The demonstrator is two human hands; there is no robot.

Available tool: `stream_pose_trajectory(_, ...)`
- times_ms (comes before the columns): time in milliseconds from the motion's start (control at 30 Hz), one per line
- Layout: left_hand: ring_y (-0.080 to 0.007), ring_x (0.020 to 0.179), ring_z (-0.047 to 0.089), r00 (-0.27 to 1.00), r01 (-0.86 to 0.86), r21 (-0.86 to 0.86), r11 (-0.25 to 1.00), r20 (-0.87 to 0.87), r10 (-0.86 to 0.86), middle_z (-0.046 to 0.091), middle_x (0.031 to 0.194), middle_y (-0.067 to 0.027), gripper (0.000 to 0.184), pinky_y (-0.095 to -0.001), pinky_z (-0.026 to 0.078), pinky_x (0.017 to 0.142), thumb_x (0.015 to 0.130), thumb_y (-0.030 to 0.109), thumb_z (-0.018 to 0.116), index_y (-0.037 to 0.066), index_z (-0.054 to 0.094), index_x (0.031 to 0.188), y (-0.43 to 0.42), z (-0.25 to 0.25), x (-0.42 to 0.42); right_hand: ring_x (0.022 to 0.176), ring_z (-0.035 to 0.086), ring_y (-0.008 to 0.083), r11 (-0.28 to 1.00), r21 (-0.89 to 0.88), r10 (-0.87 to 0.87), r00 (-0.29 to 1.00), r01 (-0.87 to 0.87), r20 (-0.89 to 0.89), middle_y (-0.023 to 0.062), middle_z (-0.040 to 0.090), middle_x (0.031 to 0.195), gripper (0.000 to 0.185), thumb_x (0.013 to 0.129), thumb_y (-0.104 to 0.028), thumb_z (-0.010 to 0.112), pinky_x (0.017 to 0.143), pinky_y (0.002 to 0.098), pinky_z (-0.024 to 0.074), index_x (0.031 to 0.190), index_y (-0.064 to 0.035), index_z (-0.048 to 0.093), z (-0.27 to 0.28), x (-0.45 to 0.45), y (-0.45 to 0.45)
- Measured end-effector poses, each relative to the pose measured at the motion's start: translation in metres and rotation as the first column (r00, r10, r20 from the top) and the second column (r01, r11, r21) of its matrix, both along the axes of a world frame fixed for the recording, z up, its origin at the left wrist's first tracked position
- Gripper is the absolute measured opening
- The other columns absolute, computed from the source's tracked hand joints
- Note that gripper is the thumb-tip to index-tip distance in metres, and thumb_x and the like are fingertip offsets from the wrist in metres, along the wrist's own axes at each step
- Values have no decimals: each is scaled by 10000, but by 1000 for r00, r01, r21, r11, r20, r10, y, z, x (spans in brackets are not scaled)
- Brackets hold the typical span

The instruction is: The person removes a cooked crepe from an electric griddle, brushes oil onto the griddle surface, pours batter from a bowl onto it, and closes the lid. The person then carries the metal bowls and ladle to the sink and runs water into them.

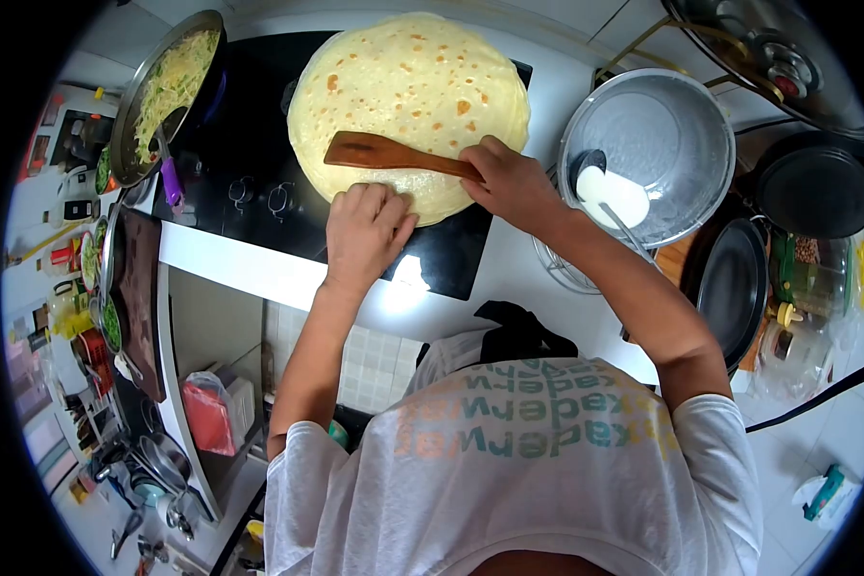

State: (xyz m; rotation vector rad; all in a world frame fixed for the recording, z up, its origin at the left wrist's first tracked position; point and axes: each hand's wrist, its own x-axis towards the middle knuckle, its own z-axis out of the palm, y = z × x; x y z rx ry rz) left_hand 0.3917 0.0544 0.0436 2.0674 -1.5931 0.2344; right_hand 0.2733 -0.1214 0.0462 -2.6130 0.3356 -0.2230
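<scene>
A large, thin, pale-yellow pancake (408, 86) with brown spots lies over the black cooktop, and whatever supports it is hidden beneath. My right hand (514, 182) grips the handle end of a wooden spatula (384, 152), whose flat blade rests across the near part of the pancake and points left. At the pancake's near edge, my left hand (367, 228) has its fingers curled together on the rim, thumb towards the right. The fingertips are partly hidden, but they appear to pinch that edge.
Left on the cooktop (288, 230) stands a pan (219, 48) of shredded food with a purple-handled ladle (170, 178). To the right, a metal bowl (682, 106) holds white batter and a ladle (619, 221). Black pans (734, 288) and jars (782, 336) stand beyond.
</scene>
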Motion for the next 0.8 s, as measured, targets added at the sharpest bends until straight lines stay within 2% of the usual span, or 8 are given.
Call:
stream_pose_trajectory(200, -196, 746, 498, 998, -61, -10, 998, -27, 60, 530, 781, -13, 154, -313, 375, 645, 636, 135, 657, 98, 586, 768, -1, -6, -1, 793, 539, 254, 988, 149, 42, 999, -46, 26, 97, 490, 870, 293, 737, -179, 584, 675, 333, 454, 971, -51, 463, -1, -2, -6)
stream_pose_trajectory(300, -194, 746, 501, 995, -92, -5, 996, -22, 92, 535, 779, -13, 144, -312, 375, 650, 637, 129, 651, 96, 589, 763, -2, -6, -5, 803, 533, 248, 986, 145, 88, 996, -83, -28, 94, 477, 876, 296, 732, -192, 586, 667, 337, 453, 968, -55, 470, -1, -3, -4)
stream_pose_trajectory(400, -205, 730, 501, 993, -117, -41, 992, -32, 116, 531, 761, -21, 124, -316, 376, 636, 627, 112, 641, 92, 577, 731, -5, -5, -8, 786, 530, 244, 991, 80, 114, 992, -109, -56, 84, 462, 869, 306, 721, -196, 593, 655, 339, 453, 970, -65, 474, -1, 0, -2)
stream_pose_trajectory(500, -217, 698, 496, 991, -131, -117, 984, -40, 127, 519, 732, -31, 108, -324, 377, 604, 603, 96, 628, 89, 558, 686, -9, -4, -9, 767, 530, 235, 988, 48, 150, 989, -150, -4, 75, 452, 853, 298, 714, -191, 595, 635, 335, 455, 962, -73, 478, 2, 2, 1)
stream_pose_trajectory(700, -227, 707, 510, 981, -181, -156, 971, -101, 167, 538, 730, -44, 87, -321, 384, 619, 608, 79, 607, 90, 543, 666, -12, 1, -8, 721, 535, 223, 996, 5, 89, 989, -91, 114, 51, 459, 811, 218, 703, -136, 605, 592, 323, 456, 891, -83, 509, 5, 10, -2)
stream_pose_trajectory(800, -239, 706, 519, 977, -187, -176, 967, -135, 164, 547, 719, -57, 82, -322, 393, 640, 616, 71, 601, 76, 545, 676, -12, 6, -6, 688, 538, 223, 997, -39, 72, 989, -67, 132, 39, 465, 783, 193, 689, -119, 615, 563, 320, 452, 844, -84, 506, 24, 13, 0)
